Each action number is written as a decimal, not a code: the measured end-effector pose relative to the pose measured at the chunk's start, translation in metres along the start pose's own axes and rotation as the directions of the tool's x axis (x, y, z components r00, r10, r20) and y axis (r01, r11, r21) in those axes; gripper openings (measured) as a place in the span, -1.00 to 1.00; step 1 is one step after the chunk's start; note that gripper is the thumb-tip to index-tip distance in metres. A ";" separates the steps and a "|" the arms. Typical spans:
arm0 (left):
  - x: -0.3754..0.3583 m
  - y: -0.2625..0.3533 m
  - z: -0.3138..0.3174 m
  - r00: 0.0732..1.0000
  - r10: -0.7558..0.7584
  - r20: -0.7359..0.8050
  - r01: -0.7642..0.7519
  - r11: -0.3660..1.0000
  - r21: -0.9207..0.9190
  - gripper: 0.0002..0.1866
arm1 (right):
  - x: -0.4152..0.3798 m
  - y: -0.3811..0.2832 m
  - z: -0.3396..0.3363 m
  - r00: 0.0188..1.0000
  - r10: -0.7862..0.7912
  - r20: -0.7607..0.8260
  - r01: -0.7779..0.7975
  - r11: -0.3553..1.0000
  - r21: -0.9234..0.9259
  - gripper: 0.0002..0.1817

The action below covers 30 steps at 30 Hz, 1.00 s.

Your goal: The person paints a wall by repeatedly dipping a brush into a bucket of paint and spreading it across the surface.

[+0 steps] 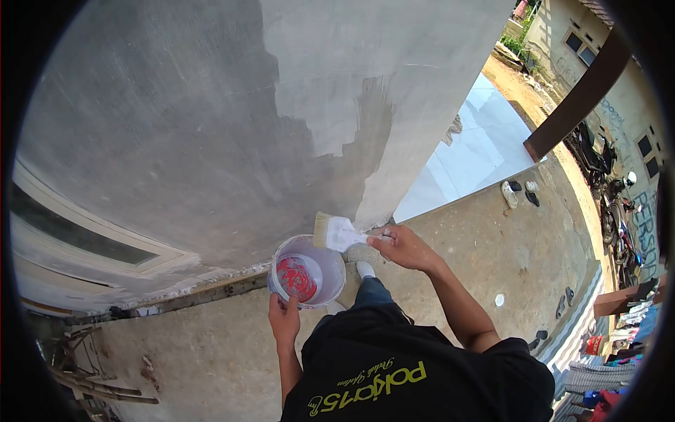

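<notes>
My right hand (404, 247) is closed around the handle of a wide brush (341, 233) with a white body and pale bristles. The bristles hang just over the right rim of a white bucket (330, 271), apart from the wall. Inside the bucket, white liquid lies around a red patch (297, 279). My left hand (285, 320) grips the bucket at its near left edge, with the fingers partly hidden. In front stands a grey wall (211, 141), part darker and damp-looking, part lighter, with brushed streaks near its right side.
A window frame (105, 239) is low on the wall at left. Pale tiles (478, 141) lie beyond the wall's corner. Shoes (509, 195) and sandals rest on the concrete floor (450, 309). Motorcycles (619, 232), a brown post (580, 98) and laundry are at right; wooden poles (105, 390) lie lower left.
</notes>
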State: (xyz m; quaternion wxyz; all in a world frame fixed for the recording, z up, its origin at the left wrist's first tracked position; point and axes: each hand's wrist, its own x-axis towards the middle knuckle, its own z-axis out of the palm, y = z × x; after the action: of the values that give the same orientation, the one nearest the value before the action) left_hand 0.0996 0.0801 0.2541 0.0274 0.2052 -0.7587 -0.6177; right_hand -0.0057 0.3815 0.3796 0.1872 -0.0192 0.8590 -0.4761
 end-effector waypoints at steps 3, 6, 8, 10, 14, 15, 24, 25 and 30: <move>0.006 0.007 0.012 0.999 0.045 0.018 -0.046 0.998 0.047 -0.79 | -0.003 0.021 0.032 1.000 -0.011 0.020 0.013 0.995 -0.097 -0.52; 0.001 0.024 0.020 0.996 0.088 0.011 -0.088 0.993 0.082 -0.77 | -0.005 0.042 0.060 0.993 -0.031 -0.113 0.018 0.994 -0.108 -0.56; 0.001 0.022 0.024 0.993 0.114 0.034 -0.118 0.983 0.139 -0.77 | -0.009 0.044 0.070 0.987 -0.007 -0.162 0.011 1.000 0.026 -0.59; -0.002 0.024 0.027 0.990 0.131 0.047 -0.137 0.978 0.160 -0.76 | -0.009 0.061 0.087 0.858 -0.270 -0.438 0.149 0.945 -0.290 -0.60; -0.003 0.028 0.032 0.987 0.133 0.093 -0.143 0.983 0.111 -0.74 | 0.010 0.102 0.114 0.780 -0.337 -0.527 0.198 0.932 -0.304 -0.61; -0.002 0.027 0.033 0.985 0.128 0.114 -0.139 0.986 0.095 -0.74 | 0.011 0.098 0.113 0.813 -0.281 -0.510 0.189 0.956 -0.226 -0.61; 0.002 0.129 -0.030 0.953 0.244 0.179 -0.299 0.849 0.435 -0.62 | 0.011 0.072 0.101 0.878 -0.162 -0.450 0.120 0.985 -0.120 -0.61; -0.005 0.181 -0.055 0.935 0.355 -0.031 -0.316 0.867 0.384 -0.68 | 0.013 0.075 0.101 0.874 -0.162 -0.457 0.120 0.986 -0.119 -0.62; -0.094 0.408 -0.142 -0.480 0.706 -0.521 -0.726 0.014 0.688 -0.52 | 0.015 0.082 0.097 0.871 -0.189 -0.453 0.117 0.976 -0.182 -0.64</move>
State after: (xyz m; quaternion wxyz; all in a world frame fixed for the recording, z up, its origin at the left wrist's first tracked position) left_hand 0.1144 0.0436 0.6943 0.8268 -0.1215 -0.5111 -0.2012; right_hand 0.0252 0.3444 0.2613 -0.0657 0.0139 0.9075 -0.4146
